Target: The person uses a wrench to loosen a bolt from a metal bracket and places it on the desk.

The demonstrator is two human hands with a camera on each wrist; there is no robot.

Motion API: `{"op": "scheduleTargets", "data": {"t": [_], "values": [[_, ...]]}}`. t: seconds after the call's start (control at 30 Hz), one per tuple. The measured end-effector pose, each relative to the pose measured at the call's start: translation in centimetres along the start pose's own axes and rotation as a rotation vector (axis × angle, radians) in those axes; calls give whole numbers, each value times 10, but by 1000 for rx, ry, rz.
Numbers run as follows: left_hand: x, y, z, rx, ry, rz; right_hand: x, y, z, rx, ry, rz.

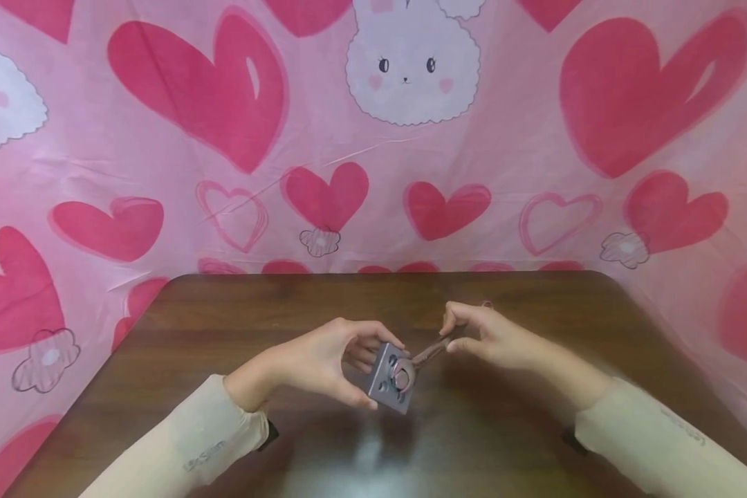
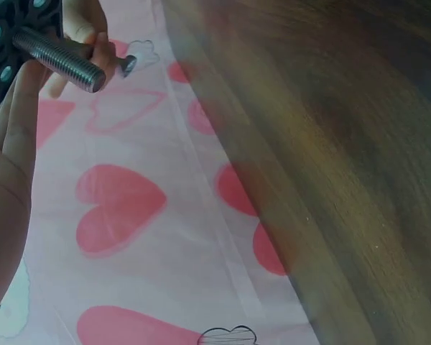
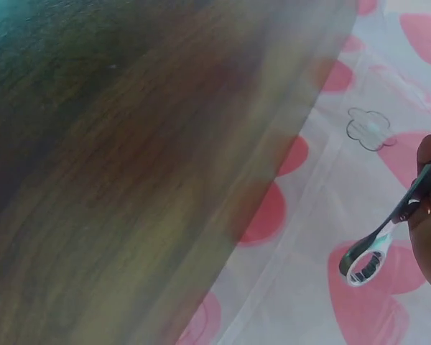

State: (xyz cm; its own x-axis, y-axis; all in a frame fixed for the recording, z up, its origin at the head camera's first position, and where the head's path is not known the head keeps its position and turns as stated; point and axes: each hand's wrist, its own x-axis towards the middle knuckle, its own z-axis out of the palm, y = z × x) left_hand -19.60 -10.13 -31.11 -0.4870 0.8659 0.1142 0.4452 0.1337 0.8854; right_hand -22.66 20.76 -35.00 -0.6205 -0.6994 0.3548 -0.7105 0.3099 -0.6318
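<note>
Left hand (image 1: 320,360) gripped plate (image 1: 392,397), right hand (image 1: 485,339) pinched wrench (image 1: 431,351); clean turning likely required ring (image 1: 411,370) square on bolt (image 1: 402,378).

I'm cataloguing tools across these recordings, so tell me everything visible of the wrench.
The wrench is slim and metal-looking, with a straight shaft that appears brownish in the head view and darker in the right wrist view. The right hand grips it, aslant above the table. One end meets the bolt head at the plate; whether it fully encircles it is hard to tell. The other end, beyond the hand, is an empty ring with a toothed inner edge.
</note>
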Motion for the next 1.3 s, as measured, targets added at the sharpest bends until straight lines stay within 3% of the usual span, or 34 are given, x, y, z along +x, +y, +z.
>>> {"op": "scheduleTargets", "data": {"t": [0.2, 0.4, 0.73, 0.9, 1.13, 1.3], "values": [[-9, -7, -2, 8, 80, 31, 6, -4, -5, -11, 26, 28], [-15, -16, 0, -3, 181, 20, 2, -3, -6, -23, 91, 86], [-16, -18, 1, 10, 337, 94, -6, -1, 2, 49, 203, 149], [-15, -18, 0, 35, 382, 88, -10, -3, 3, 81, 224, 202], [-16, -20, 2, 27, 408, 93, -17, -1, -4, 83, 250, 204], [-13, -21, 5, 115, 541, 120, -20, -6, -1, 120, 298, 236]]}}
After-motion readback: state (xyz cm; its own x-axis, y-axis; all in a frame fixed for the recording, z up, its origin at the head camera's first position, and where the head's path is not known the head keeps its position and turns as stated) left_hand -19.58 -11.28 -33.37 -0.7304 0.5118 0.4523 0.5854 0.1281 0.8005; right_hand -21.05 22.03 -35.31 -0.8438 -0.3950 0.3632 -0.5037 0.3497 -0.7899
